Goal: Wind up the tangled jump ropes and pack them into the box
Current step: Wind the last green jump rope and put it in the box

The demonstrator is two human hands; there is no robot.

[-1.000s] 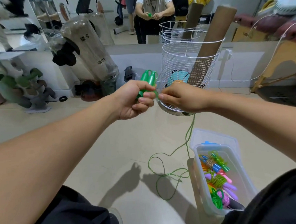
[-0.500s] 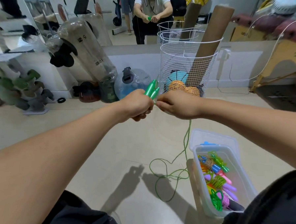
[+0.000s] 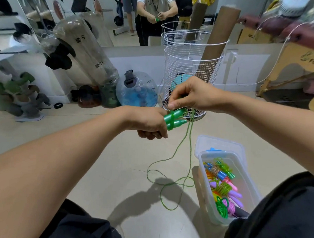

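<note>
- While the left hand [image 3: 151, 123] grips both green handles [image 3: 174, 120] tight, a slack fist would let them splay.
- The right hand [image 3: 193, 97] pinches the cord [image 3: 172, 154] just above them; loose floor [image 3: 100, 158] loops may knot.
- The box [image 3: 251, 192] sits right, part-filled.

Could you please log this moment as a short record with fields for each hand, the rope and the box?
left hand: grips both green handles side by side
right hand: pinches the green rope just above the handles
rope: one turn round the handles; the rest hangs to loose loops on the floor
clear plastic box: open, on the floor, holds several wound jump ropes
</note>
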